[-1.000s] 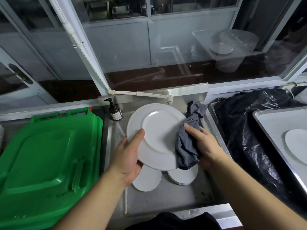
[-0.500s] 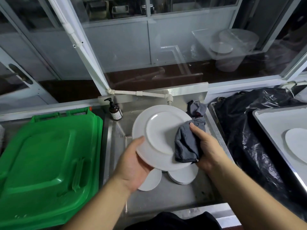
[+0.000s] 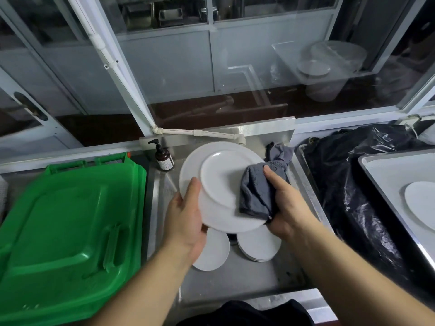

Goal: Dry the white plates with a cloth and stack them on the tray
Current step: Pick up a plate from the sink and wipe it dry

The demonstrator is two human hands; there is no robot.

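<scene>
Nearest, a dark garment (image 3: pixel 244 312) is cut off by the bottom edge. Above it, in the steel sink (image 3: pixel 235 278), two lots of white plates (image 3: pixel 259 245) lie half hidden under the forearms and the plate being dried. The left hand (image 3: pixel 186 220) grips the held plate (image 3: pixel 219 184) at its lower left rim, thumb laid over the face, the other fingers out of sight behind it. The right hand (image 3: pixel 286 205) pinches the grey cloth (image 3: pixel 256 191) over the plate's right rim, thumb on top, fingers hidden underneath. Since half a second ago the plate has tipped flatter and the cloth has slid lower along the rim. The plate is plain glossy white with a raised inner ring. Right of the cloth hand, the tray (image 3: pixel 381 175) holds one plate (image 3: pixel 421 203), cut off by the frame edge.
</scene>
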